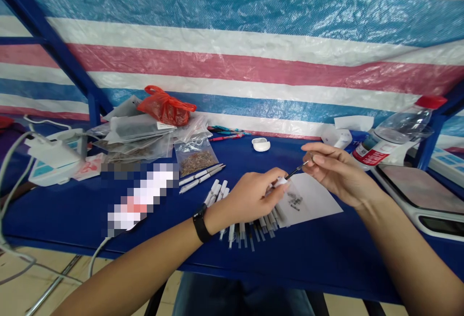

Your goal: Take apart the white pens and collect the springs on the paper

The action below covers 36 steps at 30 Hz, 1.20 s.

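My left hand [255, 195], with a black band on its wrist, pinches a small white piece [281, 181] that looks like a pen part. From it a thin dark rod [297, 168], perhaps a pen refill, runs up to my right hand [331, 168]. The right thumb and index finger close on the rod's far end. Below lies a sheet of white paper [319, 205] with several small dark pieces [295, 202] on it. Several white and clear pen-like tubes [266, 226] lie in a row, partly hidden under my left hand and forearm.
Two white pens [201, 178] lie left beside a bag of brown bits [197, 159]. Plastic bags [139, 130] and a red bag [166, 106] are piled behind. A white case [261, 144] sits at the back. A bottle [395, 132] and scale [420, 195] stand right; cables [14, 253] hang left.
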Tool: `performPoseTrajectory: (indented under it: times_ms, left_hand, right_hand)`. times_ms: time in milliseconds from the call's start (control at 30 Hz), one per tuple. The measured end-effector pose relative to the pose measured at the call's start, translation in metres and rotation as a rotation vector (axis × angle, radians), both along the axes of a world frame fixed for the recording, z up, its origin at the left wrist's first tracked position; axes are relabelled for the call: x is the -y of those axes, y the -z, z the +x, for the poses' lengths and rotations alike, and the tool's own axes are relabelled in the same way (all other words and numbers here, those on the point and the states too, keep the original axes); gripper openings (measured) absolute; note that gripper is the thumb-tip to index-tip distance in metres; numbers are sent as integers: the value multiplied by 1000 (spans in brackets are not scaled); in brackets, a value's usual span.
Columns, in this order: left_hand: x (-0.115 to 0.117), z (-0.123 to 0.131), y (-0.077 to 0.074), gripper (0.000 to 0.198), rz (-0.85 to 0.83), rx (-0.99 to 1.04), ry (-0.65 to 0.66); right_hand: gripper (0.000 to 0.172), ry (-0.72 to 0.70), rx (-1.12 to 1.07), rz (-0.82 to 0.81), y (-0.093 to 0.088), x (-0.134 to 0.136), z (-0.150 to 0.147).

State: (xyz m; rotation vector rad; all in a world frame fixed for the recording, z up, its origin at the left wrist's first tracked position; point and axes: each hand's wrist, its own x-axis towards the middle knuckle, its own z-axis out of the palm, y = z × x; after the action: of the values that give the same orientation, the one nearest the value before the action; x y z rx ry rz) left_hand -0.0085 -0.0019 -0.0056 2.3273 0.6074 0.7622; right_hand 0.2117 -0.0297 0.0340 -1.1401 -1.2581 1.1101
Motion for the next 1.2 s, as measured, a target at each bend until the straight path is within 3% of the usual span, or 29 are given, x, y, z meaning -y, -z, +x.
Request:
performPoseTrajectory:
  times_ms: [100,367,700,1033,1133,1200]
  left_hand:
    - [8,3,-1,14,-211,62,135]
    - [4,3,1,19,-370,133,171]
    - [-1,3,5,18,-273,80,121]
    - [-1,2,3,19,-268,128,125]
    - [-5,-1,3,15,-171,95,88]
    - [-11,-4,2,14,-15,31,16]
  right_hand:
    - [34,4,-53,63,-1,3,-12]
    - [27,7,-217,68,4,6,-20]
    - [24,-60,-265,35,6,7,-22]
    - [23,-150,-149,57,15,6,-29]
    - [28,-112,-129,56,17,4,-28]
    - [33,-69,-98,61,17,2,-25]
